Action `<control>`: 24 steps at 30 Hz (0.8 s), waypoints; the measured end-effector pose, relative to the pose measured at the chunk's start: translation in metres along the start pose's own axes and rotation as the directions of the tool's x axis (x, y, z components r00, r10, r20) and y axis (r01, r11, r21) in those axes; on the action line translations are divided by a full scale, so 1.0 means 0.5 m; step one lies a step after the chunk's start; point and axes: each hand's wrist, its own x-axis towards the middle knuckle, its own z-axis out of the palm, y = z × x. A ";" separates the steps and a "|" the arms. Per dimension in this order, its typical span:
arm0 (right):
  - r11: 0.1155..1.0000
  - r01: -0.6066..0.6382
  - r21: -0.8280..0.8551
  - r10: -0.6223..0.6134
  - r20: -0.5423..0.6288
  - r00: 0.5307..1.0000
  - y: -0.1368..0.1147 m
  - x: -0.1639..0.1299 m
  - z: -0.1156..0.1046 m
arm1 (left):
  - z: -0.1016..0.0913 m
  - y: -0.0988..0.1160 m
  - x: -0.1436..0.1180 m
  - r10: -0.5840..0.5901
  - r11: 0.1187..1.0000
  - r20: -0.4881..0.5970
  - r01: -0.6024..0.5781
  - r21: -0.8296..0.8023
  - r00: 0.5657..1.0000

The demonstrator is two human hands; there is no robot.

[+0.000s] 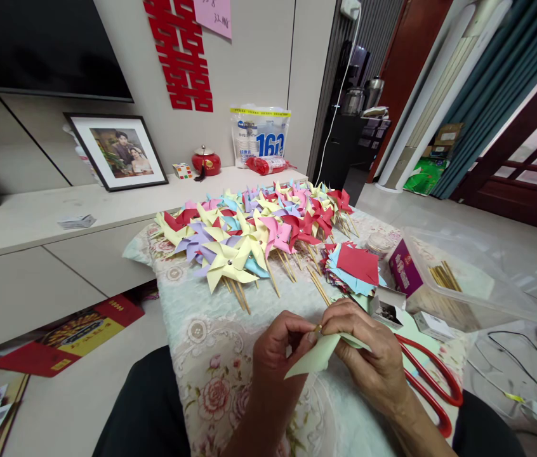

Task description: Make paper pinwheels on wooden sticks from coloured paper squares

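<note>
1. Pale green paper sheet (318, 355), pinched between both my hands above the floral tablecloth (211, 343). I'd judge it v. light, floppy, creases easily; best held near the folded tips.
2. Left hand (280, 346): thumb and forefinger closed on the paper tips and a small pin-like bit.
3. Right hand (368, 352): fingers curled, gripping the same spot, wrist over red scissors (433, 381).
4. Finished pinwheels (254, 235) piled further back; cut paper squares (351, 266) nearby.

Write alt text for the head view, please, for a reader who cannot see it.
The left hand and right hand pinch a pale green paper piece above a floral tablecloth. Beyond lie finished paper pinwheels, a stack of coloured paper squares and red scissors.
</note>
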 end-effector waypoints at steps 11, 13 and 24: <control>0.999 -0.033 0.020 0.033 -0.014 0.999 -0.002 0.000 0.002 | -0.006 -0.004 -0.003 0.175 0.955 0.033 -0.178 0.238 0.984; 0.999 -0.038 0.014 0.038 -0.013 0.999 -0.002 -0.001 0.002 | -0.008 -0.002 -0.003 0.184 0.946 0.044 -0.189 0.264 0.982; 0.997 -0.057 -0.044 0.055 -0.048 0.997 0.004 -0.006 0.009 | -0.011 0.015 -0.003 0.157 0.923 0.116 -0.188 0.337 0.981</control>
